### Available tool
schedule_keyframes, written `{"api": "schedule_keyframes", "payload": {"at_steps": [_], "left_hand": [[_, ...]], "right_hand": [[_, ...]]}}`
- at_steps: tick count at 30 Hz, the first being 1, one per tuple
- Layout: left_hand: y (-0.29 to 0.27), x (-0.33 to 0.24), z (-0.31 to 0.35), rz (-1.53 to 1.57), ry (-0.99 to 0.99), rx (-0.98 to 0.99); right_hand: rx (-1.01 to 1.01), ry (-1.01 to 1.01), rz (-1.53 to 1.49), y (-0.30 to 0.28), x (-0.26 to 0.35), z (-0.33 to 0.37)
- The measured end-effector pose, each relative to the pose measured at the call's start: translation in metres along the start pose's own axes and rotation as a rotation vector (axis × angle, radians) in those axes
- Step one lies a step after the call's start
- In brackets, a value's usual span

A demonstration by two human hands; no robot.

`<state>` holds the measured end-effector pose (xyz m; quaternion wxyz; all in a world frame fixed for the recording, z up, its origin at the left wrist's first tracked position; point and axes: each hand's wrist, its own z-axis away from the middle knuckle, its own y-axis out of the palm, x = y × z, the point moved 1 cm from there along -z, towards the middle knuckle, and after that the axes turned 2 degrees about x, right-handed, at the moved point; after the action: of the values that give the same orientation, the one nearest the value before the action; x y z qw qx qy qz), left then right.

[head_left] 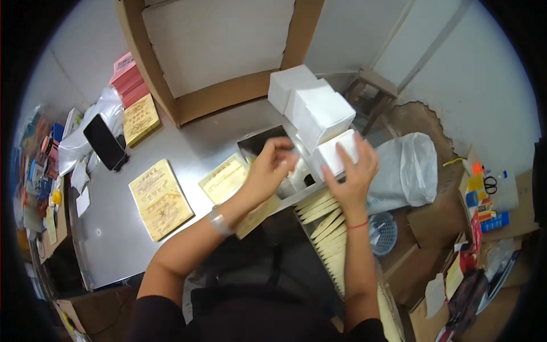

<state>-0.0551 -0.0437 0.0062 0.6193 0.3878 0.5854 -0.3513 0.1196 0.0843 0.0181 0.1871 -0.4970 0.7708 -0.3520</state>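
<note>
My right hand (356, 174) has its fingers spread over the nearest white box (329, 158), gripping its near side. Behind that box, several more white boxes (327, 111) are stacked in a row running away from me. My left hand (270, 171) is held over a metal tray (259, 138), with fingers curled loosely and a gap between thumb and forefinger. Nothing can be made out in it. Crumpled clear plastic (293, 181) shows in the tray beside its fingertips. Under my left forearm lies a yellow printed sheet (224, 179).
Yellow printed stacks (161, 199) and a phone on a stand (105, 142) occupy the steel table's left. A large open carton (222, 102) stands behind. Cream packets (327, 228) fill a drawer near my right forearm. A white plastic bag (407, 171) and blue basket (383, 233) sit right.
</note>
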Motion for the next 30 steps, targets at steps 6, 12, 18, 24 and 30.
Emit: {"api": "schedule_keyframes", "payload": {"at_steps": [6,12,18,24,30], "left_hand": [[-0.080,-0.008,0.113,-1.166,0.375,-0.017],[-0.060,0.004,0.090,-1.502,0.279,-0.196],[-0.057,-0.002,0.074,-1.447,0.171,-0.055],[-0.071,0.018,0.115,-1.244,0.188,-0.250],[-0.039,0.033,0.111,-1.177,0.382,-0.317]], "right_hand": [[-0.030,0.117,-0.243,0.026,0.012,0.002],[-0.017,0.223,-0.052,0.002,0.044,-0.005],[0.006,0.237,-0.139,0.003,0.024,-0.019],[0.132,0.216,-0.301,0.004,0.010,-0.018],[0.137,0.097,-0.288,-0.006,0.007,-0.020]]}}
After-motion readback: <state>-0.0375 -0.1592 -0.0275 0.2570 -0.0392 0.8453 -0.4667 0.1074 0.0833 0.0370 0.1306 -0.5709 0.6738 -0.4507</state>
